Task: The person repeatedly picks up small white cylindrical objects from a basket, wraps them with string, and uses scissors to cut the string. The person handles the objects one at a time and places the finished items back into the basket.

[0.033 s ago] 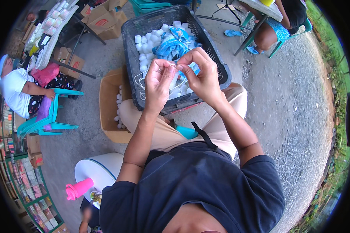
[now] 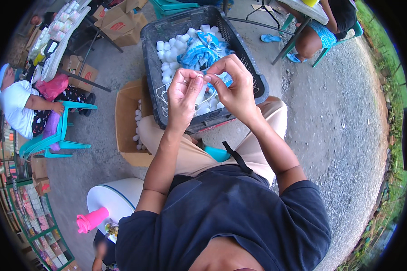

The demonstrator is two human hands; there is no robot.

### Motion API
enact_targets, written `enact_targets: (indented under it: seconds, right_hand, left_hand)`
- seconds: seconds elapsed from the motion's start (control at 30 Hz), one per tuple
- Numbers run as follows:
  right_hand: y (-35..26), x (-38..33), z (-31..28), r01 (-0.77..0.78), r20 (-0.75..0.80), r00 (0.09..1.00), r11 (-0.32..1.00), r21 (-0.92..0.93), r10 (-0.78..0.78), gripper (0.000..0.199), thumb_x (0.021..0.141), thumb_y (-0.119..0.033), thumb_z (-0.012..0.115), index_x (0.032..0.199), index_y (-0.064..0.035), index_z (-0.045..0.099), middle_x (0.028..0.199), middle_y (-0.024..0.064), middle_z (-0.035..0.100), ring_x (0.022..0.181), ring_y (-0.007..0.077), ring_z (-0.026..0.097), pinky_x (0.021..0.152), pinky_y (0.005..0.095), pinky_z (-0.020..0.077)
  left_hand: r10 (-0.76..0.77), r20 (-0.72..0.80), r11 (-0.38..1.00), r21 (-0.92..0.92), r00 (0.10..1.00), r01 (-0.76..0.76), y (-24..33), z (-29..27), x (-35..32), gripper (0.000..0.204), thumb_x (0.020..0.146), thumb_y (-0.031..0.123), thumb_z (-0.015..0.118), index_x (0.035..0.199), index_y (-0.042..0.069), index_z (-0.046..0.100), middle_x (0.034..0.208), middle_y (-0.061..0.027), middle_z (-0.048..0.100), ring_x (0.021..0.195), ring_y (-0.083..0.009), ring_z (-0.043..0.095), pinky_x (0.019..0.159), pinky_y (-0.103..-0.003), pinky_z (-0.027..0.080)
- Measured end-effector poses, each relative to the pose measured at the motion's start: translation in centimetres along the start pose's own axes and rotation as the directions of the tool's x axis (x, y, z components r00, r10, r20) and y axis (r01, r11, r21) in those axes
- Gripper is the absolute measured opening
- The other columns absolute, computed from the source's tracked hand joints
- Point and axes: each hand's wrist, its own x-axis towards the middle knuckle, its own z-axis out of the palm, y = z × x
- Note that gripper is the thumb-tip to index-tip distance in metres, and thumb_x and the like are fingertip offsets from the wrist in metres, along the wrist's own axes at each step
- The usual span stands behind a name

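Above a black plastic crate (image 2: 149, 67) my hands meet, fingertips almost touching. Pinched in my left hand (image 2: 184, 97) is the end of a thin white string (image 2: 158, 94), whose loops hang down over the crate's near side. My right hand (image 2: 235, 88) is closed in a pinch at the same spot, thumb against forefinger, on the string too. A whitish piece (image 2: 201, 95) shows just below the fingertips, partly hidden by the left thumb. Many small white cylinders (image 2: 171, 55) fill the crate, with a crumpled blue-and-white cloth (image 2: 201, 52) on top.
Left of the crate stands an open cardboard box (image 2: 124, 115) with more white cylinders. A pink bottle (image 2: 92, 220) rests on a white round-topped container (image 2: 115, 194). One person sits on a teal chair (image 2: 61, 135) at left; another sits by a table (image 2: 309, 11) at upper right.
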Motion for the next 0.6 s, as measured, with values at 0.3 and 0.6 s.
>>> enact_targets:
  seconds: [0.3,0.6]
  right_hand:
    - [0.5,-0.6,0.1,0.06,0.006,0.998,0.998,-0.018,-0.06,0.01,0.073,-0.001,0.071,0.08,-0.0015,0.064,0.082,0.0089,0.061,0.078,0.0243,0.056,0.072,0.0326,0.0439]
    - [0.8,-0.3,-0.2,-0.019,0.149,0.989,0.997,0.079,0.007,0.008,0.078,-0.003,0.061,0.085,0.0005,0.058,0.082,0.0123,0.056,0.078,0.0274,0.053,0.071,0.0351,0.0421]
  left_hand:
    - [-0.007,0.045,0.996,0.088,0.999,0.003,-0.7,-1.1,0.4,0.012,0.089,0.004,0.063,0.097,0.002,0.054,0.099,-0.008,0.06,0.088,-0.0095,0.058,0.079,-0.023,0.048]
    - [0.163,0.034,0.971,0.171,0.986,-0.167,-0.9,-0.3,0.4,0.014,0.088,0.004,0.065,0.094,0.001,0.053,0.097,-0.0101,0.062,0.088,-0.0115,0.059,0.079,-0.025,0.049]
